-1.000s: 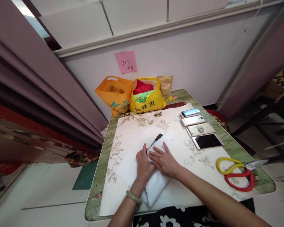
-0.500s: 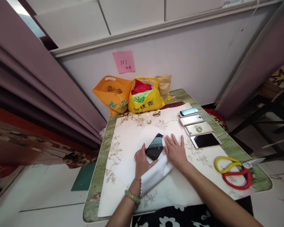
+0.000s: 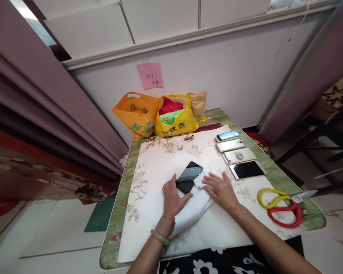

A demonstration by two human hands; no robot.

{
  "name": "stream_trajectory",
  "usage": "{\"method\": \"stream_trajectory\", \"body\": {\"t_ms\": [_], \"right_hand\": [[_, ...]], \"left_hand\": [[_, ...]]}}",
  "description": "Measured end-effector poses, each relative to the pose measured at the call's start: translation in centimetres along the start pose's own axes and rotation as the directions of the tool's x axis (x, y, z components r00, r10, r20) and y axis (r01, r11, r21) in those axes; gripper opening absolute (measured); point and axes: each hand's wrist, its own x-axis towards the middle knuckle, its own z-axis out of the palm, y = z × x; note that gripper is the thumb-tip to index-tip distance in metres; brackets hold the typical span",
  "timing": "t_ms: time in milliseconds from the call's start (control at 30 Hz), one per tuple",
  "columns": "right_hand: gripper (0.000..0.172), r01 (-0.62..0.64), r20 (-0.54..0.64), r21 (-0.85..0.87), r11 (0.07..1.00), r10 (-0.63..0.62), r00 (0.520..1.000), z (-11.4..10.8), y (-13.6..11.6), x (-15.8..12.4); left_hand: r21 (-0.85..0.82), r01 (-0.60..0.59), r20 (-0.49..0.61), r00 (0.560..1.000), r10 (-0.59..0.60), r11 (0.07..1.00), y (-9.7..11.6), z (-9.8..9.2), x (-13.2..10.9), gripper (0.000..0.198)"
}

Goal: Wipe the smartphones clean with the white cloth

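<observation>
A black smartphone [image 3: 189,176] lies face up and slanted in the middle of the table on a white cloth [image 3: 196,209] with a zigzag edge. My left hand [image 3: 171,196], a green bangle on its wrist, braces the phone at its near left side, with fingers along the edge and thumb at the near end. Its thumb side also lies over the cloth. At the phone's right, my right hand [image 3: 221,190] has its fingers on a folded part of the cloth, whose edge covers the phone's lower right side. The fingertips' exact hold is partly hidden.
Several phones [image 3: 247,170] lie in a column at the right. Large scissors [image 3: 286,203] with yellow and red handles lie near the right edge. A small bottle [image 3: 180,144], folded glasses [image 3: 189,137], an orange bag [image 3: 140,114] and a yellow bag [image 3: 177,127] are at the back.
My right hand has moved right and slightly toward me, drawing the cloth's edge along the phone's right side and uncovering its upper right corner. My left hand has stayed in place.
</observation>
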Motion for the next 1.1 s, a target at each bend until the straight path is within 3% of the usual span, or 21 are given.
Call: {"method": "stream_trajectory", "body": {"t_ms": [100,200,333,400,467,533,600,667,700,767,867,933,1000,1100], "right_hand": [[0.023,-0.063,-0.113,0.037,0.997,0.066,0.991,-1.0,1.3,-0.4],[0.026,-0.188,-0.248,0.102,0.977,0.208,0.946,-2.5,2.0,-1.6],[0.031,-0.385,-0.241,0.288,0.877,0.455,0.857,-4.4,2.6,-3.0],[0.034,-0.439,-0.189,0.399,0.805,0.541,0.820,-4.9,2.6,-3.1],[0.039,-0.475,-0.137,0.505,0.721,0.610,0.780,-4.9,2.5,-2.8],[0.041,-0.486,-0.095,0.593,0.642,0.656,0.749,-4.7,2.3,-2.3],[0.039,-0.472,-0.070,0.663,0.581,0.676,0.734,-4.2,2.1,-1.8],[0.037,-0.455,-0.059,0.714,0.532,0.693,0.718,-3.6,1.8,-1.2],[0.036,-0.446,-0.062,0.729,0.518,0.699,0.712,-3.2,1.5,-0.9],[0.035,-0.419,-0.087,0.736,0.532,0.688,0.721,-2.5,0.7,-0.1],[0.032,-0.344,-0.135,0.687,0.640,0.577,0.806,-1.4,-1.3,1.4],[0.029,-0.266,-0.128,0.612,0.745,0.426,0.896,-0.5,-2.8,2.3],[0.026,-0.156,-0.046,0.494,0.856,0.205,0.978,0.4,-4.1,2.8],[0.024,-0.013,0.106,0.320,0.947,-0.022,0.994,1.7,-5.0,2.8]], "left_hand": [[0.017,-0.017,0.002,1.000,0.017,1.000,-0.6,0.3,0.0,0.099],[0.064,-0.055,-0.033,0.998,0.057,0.996,-0.6,0.2,-0.1,0.097],[0.202,-0.255,-0.082,0.958,0.276,0.946,1.8,-0.7,-0.7,0.078],[0.139,-0.413,0.032,0.910,0.413,0.900,4.1,-1.4,-1.3,0.063],[-0.052,-0.494,0.190,0.848,0.494,0.868,6.6,-2.2,-1.8,0.066],[-0.319,-0.484,0.340,0.744,0.575,0.815,8.8,-3.1,-2.3,0.072],[-0.525,-0.465,0.403,0.601,0.690,0.713,10.4,-3.8,-2.5,0.061],[-0.593,-0.463,0.418,0.522,0.743,0.659,11.2,-4.2,-2.6,0.047],[-0.590,-0.472,0.425,0.508,0.749,0.655,11.3,-4.2,-2.6,0.044],[-0.550,-0.493,0.441,0.514,0.736,0.674,11.3,-4.2,-2.6,0.042],[-0.474,-0.506,0.448,0.566,0.692,0.720,10.7,-3.9,-2.6,0.037],[-0.430,-0.508,0.444,0.601,0.665,0.746,10.3,-3.8,-2.8,0.032],[-0.400,-0.525,0.433,0.615,0.660,0.751,10.0,-3.7,-3.1,0.031],[-0.380,-0.588,0.372,0.609,0.700,0.714,9.7,-4.1,-3.6,0.033]]}}
